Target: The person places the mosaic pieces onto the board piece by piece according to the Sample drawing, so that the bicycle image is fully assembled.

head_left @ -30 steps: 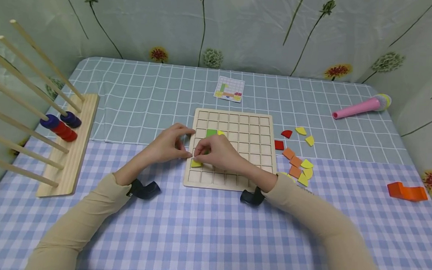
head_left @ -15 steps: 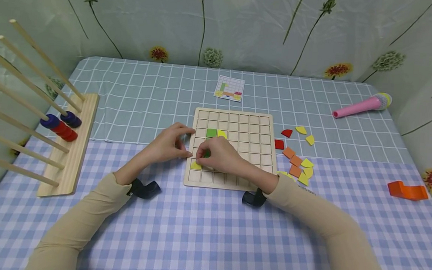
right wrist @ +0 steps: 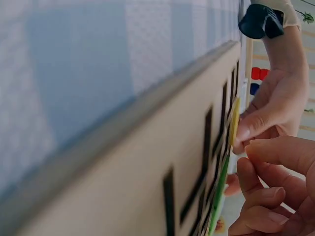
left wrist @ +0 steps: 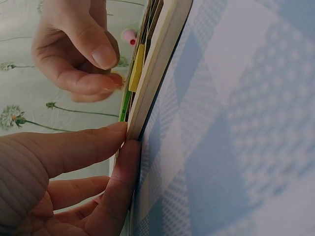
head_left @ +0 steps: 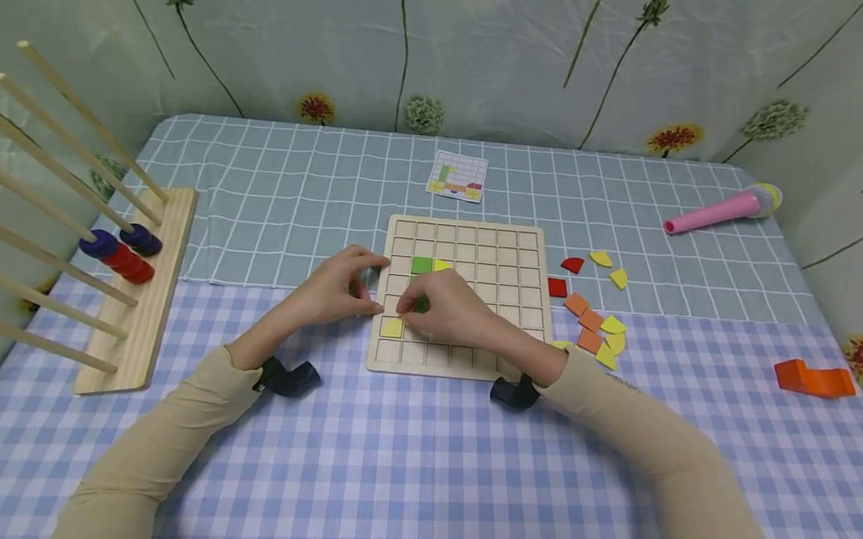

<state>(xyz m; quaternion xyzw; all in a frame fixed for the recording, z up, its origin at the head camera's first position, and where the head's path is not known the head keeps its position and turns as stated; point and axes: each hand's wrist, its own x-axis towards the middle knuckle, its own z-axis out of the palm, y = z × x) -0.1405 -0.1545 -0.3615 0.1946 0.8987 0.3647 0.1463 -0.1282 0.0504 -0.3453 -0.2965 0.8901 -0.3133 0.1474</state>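
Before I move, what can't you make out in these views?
- Lower green tile: head view, mostly hidden by the right hand.
- Yellow tile by the right sleeve: head view, partly covered by it.
- Printed pattern card: head view, details too small.
- Wooden peg stand: head view, left edge cuts off some pegs.
- Wooden grid board: right wrist view, nearest part blurred.

Counter (head_left: 388,467): grid board (head_left: 505,294), 1; picture card (head_left: 456,176), 1; toy microphone (head_left: 721,212), 1, far right corner; orange block (head_left: 814,381), 1, right edge; peg rack (head_left: 144,316), 1, left edge, with pegs (head_left: 39,296), 7. Beside board's right edge: red tiles (head_left: 572,265), 2; orange tiles (head_left: 577,304), 3; loose yellow tiles (head_left: 613,344), at least 6, partly hidden.
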